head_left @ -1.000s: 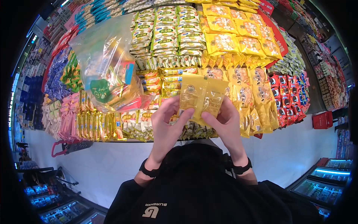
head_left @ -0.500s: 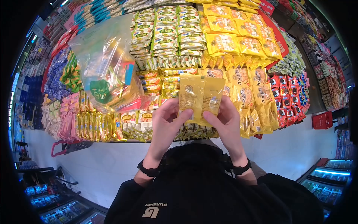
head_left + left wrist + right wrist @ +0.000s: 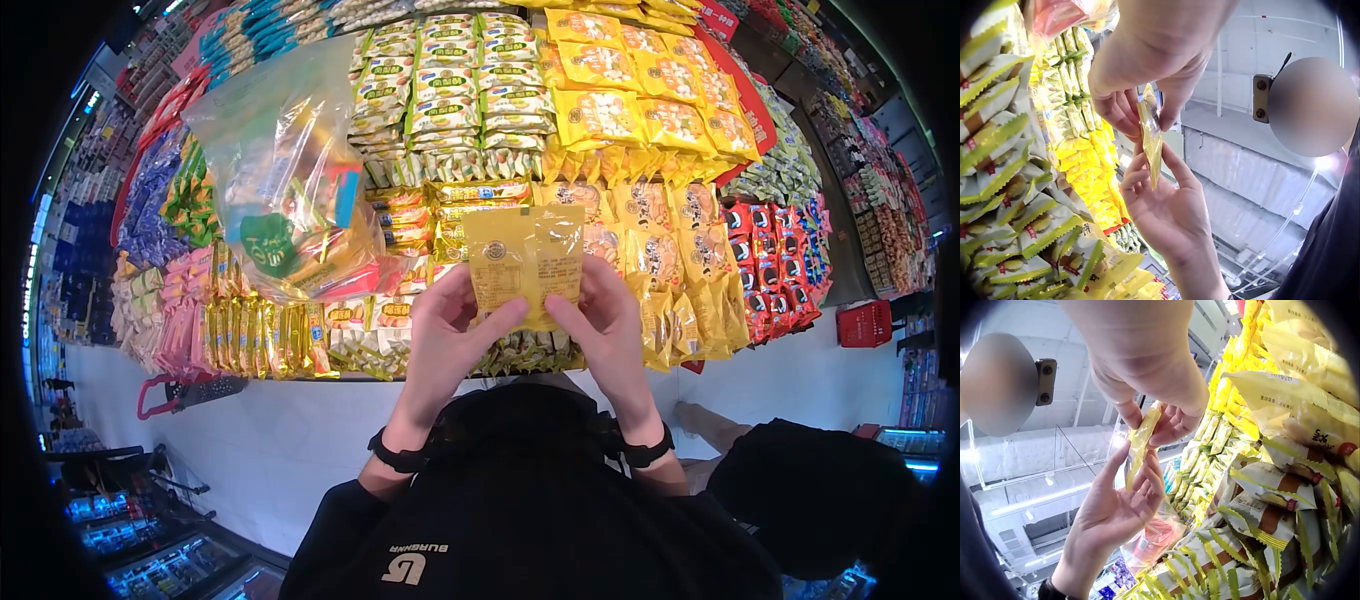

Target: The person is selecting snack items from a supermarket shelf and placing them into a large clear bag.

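Observation:
A yellow snack packet [image 3: 525, 255] with small printed text is held up in front of the body, its seamed back toward the head camera. My left hand [image 3: 450, 325] pinches its lower left corner, thumb on the near face and fingers behind. The right hand [image 3: 605, 325] pinches the lower right corner the same way. Seen edge-on in the left wrist view, the packet [image 3: 1150, 134] is thin, with thumbs on one side and fingertips on the other. The right wrist view shows the packet [image 3: 1141, 447] between both hands too.
Close beyond the hands lies a sloped display of yellow cookie packets [image 3: 650, 250], green-and-white packets [image 3: 440, 90] and red packets [image 3: 770, 265]. A clear plastic bag [image 3: 290, 180] with snacks rests on its left. Another person in black [image 3: 820, 490] is at the lower right.
The packet has shifted slightly left and down and straightened, still between both hands. A person in dark clothing has come into view at the lower right.

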The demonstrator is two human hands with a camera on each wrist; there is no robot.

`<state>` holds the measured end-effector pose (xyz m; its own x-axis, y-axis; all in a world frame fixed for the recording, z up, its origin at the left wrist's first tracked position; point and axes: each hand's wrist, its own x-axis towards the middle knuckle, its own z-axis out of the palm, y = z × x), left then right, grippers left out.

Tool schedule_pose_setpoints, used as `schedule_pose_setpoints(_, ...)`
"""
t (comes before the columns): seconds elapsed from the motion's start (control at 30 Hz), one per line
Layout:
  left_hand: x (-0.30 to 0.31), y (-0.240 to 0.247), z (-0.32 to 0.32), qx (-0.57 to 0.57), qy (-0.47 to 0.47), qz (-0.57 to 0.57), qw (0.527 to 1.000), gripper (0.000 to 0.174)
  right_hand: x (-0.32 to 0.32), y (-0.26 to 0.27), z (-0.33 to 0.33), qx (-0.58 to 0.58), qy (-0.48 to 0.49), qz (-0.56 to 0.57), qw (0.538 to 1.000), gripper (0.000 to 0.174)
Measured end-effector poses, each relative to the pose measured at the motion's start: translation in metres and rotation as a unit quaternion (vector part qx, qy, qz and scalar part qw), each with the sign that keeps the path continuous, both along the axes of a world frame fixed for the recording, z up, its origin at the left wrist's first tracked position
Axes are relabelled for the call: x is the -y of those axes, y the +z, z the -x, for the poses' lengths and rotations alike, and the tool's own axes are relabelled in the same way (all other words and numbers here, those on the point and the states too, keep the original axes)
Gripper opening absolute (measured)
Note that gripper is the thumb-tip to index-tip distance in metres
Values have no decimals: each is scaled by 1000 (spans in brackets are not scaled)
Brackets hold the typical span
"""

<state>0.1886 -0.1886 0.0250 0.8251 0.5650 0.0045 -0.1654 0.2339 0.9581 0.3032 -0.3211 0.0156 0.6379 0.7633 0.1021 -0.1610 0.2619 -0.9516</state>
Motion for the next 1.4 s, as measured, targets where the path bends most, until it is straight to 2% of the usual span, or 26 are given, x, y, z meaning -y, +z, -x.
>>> schedule_pose_setpoints(0.2, -1, 0, 1, -17, -16, 5, 1000, 38, 0, 0, 1, 24, -5, 23, 999, 41)
schedule_pose_setpoints(1.2, -5, -6, 5, -10, -13, -4, 1000, 37, -1, -6, 0, 57, -20, 3, 998, 38)
schedule_pose_setpoints(1.4, -5, -3, 5, -12, -20, 8, 1000, 37, -3, -1, 2, 18, -9, -4, 1000, 43)
